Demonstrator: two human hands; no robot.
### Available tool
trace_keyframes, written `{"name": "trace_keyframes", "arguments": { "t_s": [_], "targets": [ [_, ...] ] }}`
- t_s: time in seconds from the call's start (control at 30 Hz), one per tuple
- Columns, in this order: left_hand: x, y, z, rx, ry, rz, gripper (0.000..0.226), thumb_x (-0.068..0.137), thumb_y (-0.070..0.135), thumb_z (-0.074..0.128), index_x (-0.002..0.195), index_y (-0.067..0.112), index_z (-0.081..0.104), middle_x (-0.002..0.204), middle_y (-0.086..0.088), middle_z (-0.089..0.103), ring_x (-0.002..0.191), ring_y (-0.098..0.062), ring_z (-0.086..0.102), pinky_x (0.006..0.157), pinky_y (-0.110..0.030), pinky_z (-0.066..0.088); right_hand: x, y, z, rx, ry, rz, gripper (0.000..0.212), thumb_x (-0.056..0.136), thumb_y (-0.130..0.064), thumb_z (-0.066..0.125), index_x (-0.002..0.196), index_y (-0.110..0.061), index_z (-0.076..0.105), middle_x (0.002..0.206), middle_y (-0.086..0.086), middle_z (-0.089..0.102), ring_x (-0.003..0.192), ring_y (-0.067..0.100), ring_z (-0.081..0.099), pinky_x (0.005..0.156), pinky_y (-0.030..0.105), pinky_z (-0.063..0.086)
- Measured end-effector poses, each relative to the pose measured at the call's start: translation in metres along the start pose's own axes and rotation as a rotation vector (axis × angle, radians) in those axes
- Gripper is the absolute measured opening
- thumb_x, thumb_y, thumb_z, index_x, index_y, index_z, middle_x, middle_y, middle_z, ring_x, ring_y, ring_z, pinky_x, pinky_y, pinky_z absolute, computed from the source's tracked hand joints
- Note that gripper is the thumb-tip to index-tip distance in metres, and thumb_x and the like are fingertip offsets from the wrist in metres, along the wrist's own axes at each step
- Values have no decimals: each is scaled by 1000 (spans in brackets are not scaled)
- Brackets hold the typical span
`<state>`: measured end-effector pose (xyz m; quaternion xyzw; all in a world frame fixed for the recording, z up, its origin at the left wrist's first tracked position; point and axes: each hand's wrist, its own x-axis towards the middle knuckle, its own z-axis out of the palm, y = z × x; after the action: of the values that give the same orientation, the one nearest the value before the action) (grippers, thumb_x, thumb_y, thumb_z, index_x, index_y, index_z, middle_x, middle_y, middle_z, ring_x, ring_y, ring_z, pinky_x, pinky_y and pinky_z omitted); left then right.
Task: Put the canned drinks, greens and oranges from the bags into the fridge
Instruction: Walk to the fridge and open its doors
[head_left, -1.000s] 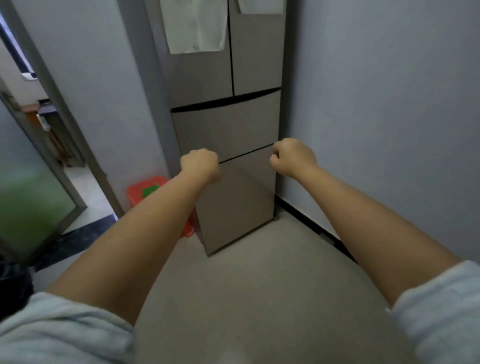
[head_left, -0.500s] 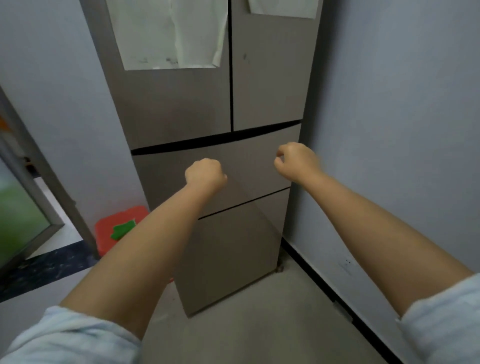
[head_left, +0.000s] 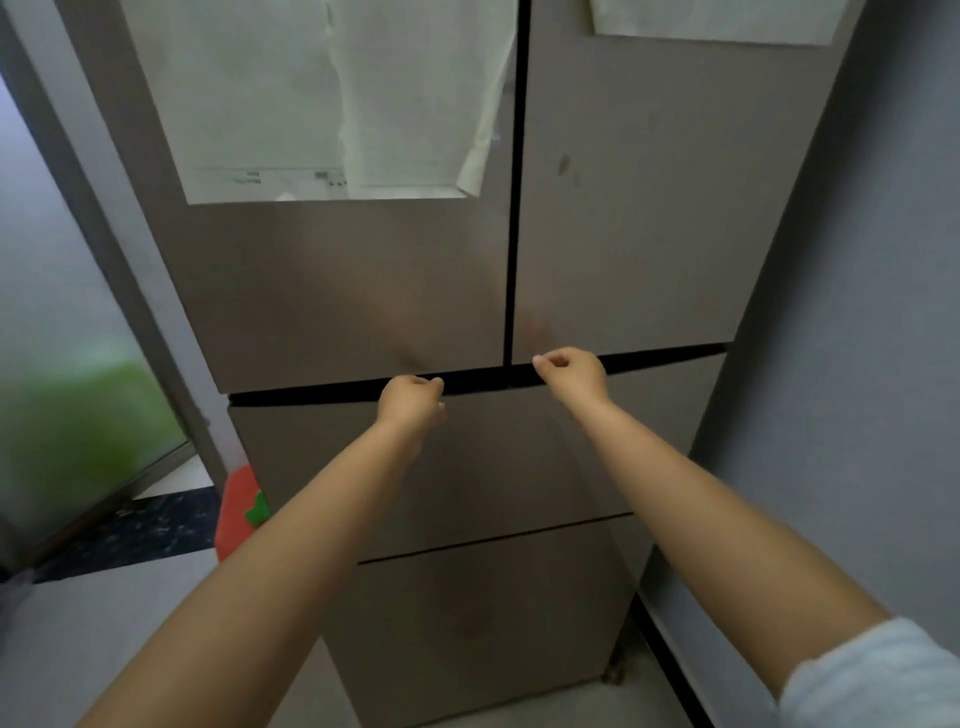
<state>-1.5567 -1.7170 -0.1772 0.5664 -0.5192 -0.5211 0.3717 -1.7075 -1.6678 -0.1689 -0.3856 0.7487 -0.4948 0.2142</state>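
Left hand and right hand, fingers curled (holding nothing), at the closed fridge's door gap

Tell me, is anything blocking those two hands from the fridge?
Nothing visible does. The left hand and right hand are at the dark gap under the fridge's two upper doors. Those doors are closed, so they bar the inside.

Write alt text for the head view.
Two bare hands, left hand and right hand, reach with curled fingers to the dark gap under the closed upper doors of a beige fridge. Papers hang on the doors.
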Motion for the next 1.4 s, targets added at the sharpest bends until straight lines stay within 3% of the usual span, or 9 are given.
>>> {"name": "trace_keyframes", "arguments": {
  "t_s": [0.13, 0.27, 0.33, 0.5, 0.67, 0.97, 1.2, 1.3, 1.4],
  "targets": [
    [19, -1, 23, -493, 22, -191, 33, 98, 17, 48, 70, 1, 44, 73, -7, 49, 71, -16, 55, 76, -26, 50, 26, 5, 15, 557, 75, 281, 36, 90, -18, 57, 62, -12, 36, 68, 2, 42, 73, 16, 50, 98, 38, 48],
    [28, 4, 53, -943, 29, -183, 19, 98, 11, 46, 79, 11, 49, 98, -7, 57, 72, -10, 53, 104, -28, 39, 43, 8, 18, 965, -4, 385, 21, 88, -18, 61, 100, -4, 52, 124, 17, 55, 117, 26, 54, 106, 41, 40],
    [31, 7, 62, -1093, 28, -149, 12, 99, 10, 44, 90, 12, 52, 109, -6, 61, 79, -12, 56, 108, -32, 37, 46, 9, 20, 1012, -50, 395, 18, 87, -20, 63, 87, -11, 47, 134, 20, 50, 125, 32, 49, 105, 47, 38],
    [26, 11, 71, -1088, 153, -83, 37, 100, 10, 41, 136, 0, 41, 142, -16, 47, 131, -26, 47, 106, -38, 37, 45, 7, 15, 953, -78, 385, 29, 87, -14, 62, 79, -10, 34, 116, 16, 44, 116, 27, 49, 104, 41, 44],
    [10, 12, 73, -1024, 208, -70, 29, 101, 11, 38, 125, 1, 48, 136, -14, 50, 135, -26, 42, 111, -40, 31, 33, 14, 10, 839, -72, 357, 34, 87, -19, 62, 96, -9, 30, 83, -5, 39, 67, 3, 43, 97, 35, 44],
    [-91, -22, 32, -1063, 261, -53, 40, 103, 22, 34, 137, 4, 40, 141, -13, 47, 132, -26, 46, 109, -34, 38, -41, 38, -39, 873, -101, 283, 21, 89, -20, 58, 81, -17, 39, 92, 3, 49, 97, 21, 51, 94, 34, 46],
    [-212, -60, 19, -206, 619, 134, 60, 98, 16, 45, 150, 8, 16, 155, -12, 22, 141, -28, 27, 113, -35, 23, -132, 44, -98, 679, 97, 164, 26, 90, -12, 54, 111, -10, 40, 126, 17, 43, 96, 20, 50, 77, 23, 45],
    [-242, -62, 25, 247, 597, 258, 62, 94, 9, 49, 148, 7, 20, 154, -13, 14, 142, -26, 17, 113, -30, 18, -162, 62, -107, 152, 247, -371, 25, 83, -4, 60, 105, 1, 50, 126, 21, 44, 111, 29, 49, 86, 24, 39],
    [-245, -52, 25, 694, 470, 358, 55, 92, 12, 48, 144, 9, 30, 155, -13, 14, 144, -28, 11, 118, -35, 13, -150, 66, -119, -539, 281, -948, 22, 68, -2, 69, 88, 0, 62, 115, 24, 60, 113, 40, 55, 97, 53, 41]
  ]
}}
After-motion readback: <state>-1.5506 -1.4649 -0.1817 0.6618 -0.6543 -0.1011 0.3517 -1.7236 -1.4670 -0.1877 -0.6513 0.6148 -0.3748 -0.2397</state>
